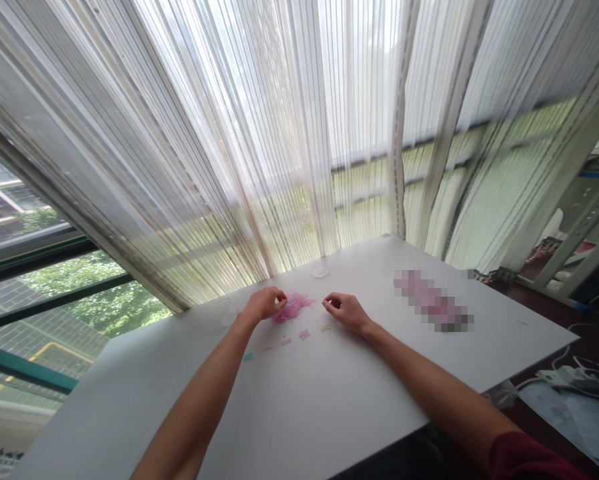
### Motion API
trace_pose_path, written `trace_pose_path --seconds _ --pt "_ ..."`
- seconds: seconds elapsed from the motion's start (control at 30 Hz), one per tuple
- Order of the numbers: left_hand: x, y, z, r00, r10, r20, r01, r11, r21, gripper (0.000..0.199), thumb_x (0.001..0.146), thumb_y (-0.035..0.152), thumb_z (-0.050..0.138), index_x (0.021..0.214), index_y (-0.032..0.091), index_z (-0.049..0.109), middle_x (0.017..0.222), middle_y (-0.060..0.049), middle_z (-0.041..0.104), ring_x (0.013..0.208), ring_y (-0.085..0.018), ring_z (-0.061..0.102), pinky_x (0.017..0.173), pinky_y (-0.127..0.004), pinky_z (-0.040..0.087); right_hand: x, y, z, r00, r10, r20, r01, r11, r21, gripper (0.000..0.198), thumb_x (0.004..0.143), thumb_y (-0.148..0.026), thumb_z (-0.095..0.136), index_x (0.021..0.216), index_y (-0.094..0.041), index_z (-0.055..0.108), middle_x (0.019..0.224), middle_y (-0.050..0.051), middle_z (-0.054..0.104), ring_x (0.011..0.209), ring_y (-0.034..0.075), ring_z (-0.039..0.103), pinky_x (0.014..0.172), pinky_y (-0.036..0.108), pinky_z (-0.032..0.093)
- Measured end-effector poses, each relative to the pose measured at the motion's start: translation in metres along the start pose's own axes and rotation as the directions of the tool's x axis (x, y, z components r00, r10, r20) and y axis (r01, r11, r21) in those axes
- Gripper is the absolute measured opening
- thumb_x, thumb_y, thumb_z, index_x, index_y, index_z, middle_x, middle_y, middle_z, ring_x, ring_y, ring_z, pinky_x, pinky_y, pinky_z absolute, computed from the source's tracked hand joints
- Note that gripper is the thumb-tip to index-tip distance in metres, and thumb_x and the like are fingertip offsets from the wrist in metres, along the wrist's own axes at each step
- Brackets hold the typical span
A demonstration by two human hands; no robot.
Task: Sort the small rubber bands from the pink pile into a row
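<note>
My left hand (pixel 267 303) is at the left edge of a loose heap of small pink strands or bands (pixel 295 307) on the white table (pixel 299 407). Its fingers curl together; anything between them is too small to make out. To the right of the heap, my right hand (pixel 349 311) hovers or rests with thumb and fingertips drawn close, their contents unclear. In front of the heap lies a row of little pieces: a teal one (pixel 248 357), several pink ones (pixel 304 334) and a pale yellow one (pixel 326 327) near my right hand.
A clear round dish or lid (pixel 320 271) sits by the far edge, and a clear container (pixel 228 313) stands left of my left hand. A blurred-out pinkish object (pixel 432 301) lies at right. Sheer curtains (pixel 279 133) hang behind the table. Cables and a power strip (pixel 572 379) are beyond the right edge.
</note>
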State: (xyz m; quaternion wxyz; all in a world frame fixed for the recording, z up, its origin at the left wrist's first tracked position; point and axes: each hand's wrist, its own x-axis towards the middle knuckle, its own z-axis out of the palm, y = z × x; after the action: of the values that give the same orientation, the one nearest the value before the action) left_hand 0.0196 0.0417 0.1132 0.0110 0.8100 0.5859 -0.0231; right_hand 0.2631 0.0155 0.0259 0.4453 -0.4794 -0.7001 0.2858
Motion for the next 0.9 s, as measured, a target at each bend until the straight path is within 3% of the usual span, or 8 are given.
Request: trace_pose_path --seconds 0.2,0.4,0.63,0.9 --pt "0.0011 0.0002 0.0011 1.000 0.007 0.004 -0.007 1.000 -0.002 0.027 0.085 0.034 0.053 0.100 0.026 0.074 0.107 -0.002 0.072 0.095 -0.020 0.065 0.076 -0.025 0.051 0.0002 0.0014 0.0007 1.000 -0.013 -0.005 0.013 1.000 -0.015 0.024 0.081 -0.035 0.055 0.079 -0.018 0.072 0.061 0.001 0.064 0.058 0.014 0.056 0.059 0.025 0.044" --pt "0.0014 0.0001 0.0023 0.998 0.041 0.046 -0.042 0.999 0.004 0.036 0.084 0.031 0.056 0.117 0.030 0.067 0.122 -0.002 0.066 0.103 -0.021 0.063 0.082 -0.026 0.051 -0.0003 -0.0002 0.0000 1.000 -0.006 -0.001 0.006 1.000 -0.019 0.024 0.081 -0.034 0.055 0.080 -0.019 0.073 0.062 0.000 0.065 0.058 0.014 0.056 0.060 0.025 0.045" --pt "0.0037 0.0014 0.0055 0.997 0.051 0.064 -0.053 0.998 0.026 0.025 0.085 0.027 0.055 0.102 0.027 0.073 0.112 -0.003 0.071 0.099 -0.021 0.065 0.081 -0.027 0.050 -0.0001 -0.0010 -0.0009 1.000 0.007 0.005 -0.007 1.000 -0.015 0.024 0.081 -0.034 0.054 0.080 -0.018 0.072 0.063 0.001 0.065 0.059 0.014 0.057 0.062 0.025 0.044" --pt "0.0019 -0.0045 0.0009 0.999 0.051 0.011 -0.051 0.999 0.000 0.021 0.087 0.028 0.055 0.096 0.026 0.073 0.107 -0.001 0.072 0.098 -0.020 0.065 0.078 -0.025 0.049 -0.0006 -0.0034 -0.0014 1.000 0.014 0.009 -0.014 1.000 -0.015 0.025 0.081 -0.036 0.054 0.080 -0.018 0.072 0.063 0.001 0.064 0.058 0.014 0.056 0.061 0.025 0.044"
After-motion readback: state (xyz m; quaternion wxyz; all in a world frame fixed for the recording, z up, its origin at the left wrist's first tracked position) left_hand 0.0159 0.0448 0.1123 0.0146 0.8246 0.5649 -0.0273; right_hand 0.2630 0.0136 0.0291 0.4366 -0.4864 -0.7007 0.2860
